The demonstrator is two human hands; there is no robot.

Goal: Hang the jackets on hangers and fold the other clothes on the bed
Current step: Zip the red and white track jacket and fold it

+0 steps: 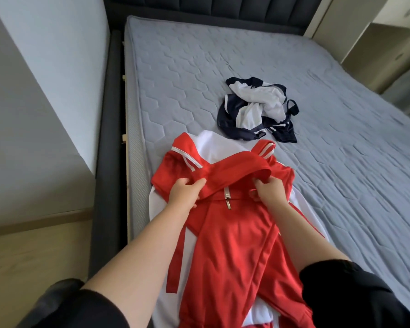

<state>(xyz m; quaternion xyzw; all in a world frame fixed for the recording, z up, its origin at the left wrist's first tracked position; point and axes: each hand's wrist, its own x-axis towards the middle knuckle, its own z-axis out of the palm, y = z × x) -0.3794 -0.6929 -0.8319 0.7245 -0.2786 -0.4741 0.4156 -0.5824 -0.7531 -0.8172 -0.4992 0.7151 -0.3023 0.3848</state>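
A red and white zip-up jacket (232,237) lies lengthwise on the near left part of the bed, its collar pointing away from me and a gold zip pull showing below the collar. My left hand (184,194) pinches the left end of the red collar. My right hand (270,191) grips the collar's right end. Both hands hold the collar slightly lifted off the mattress. Further up the bed lies a crumpled navy and white garment (258,110), apart from the jacket.
The grey quilted mattress (341,150) has bare surface to the right and beyond the clothes. A dark padded headboard (223,5) stands at the far end. The dark bed frame (109,138) runs along the left, with a wall and wooden floor beside it.
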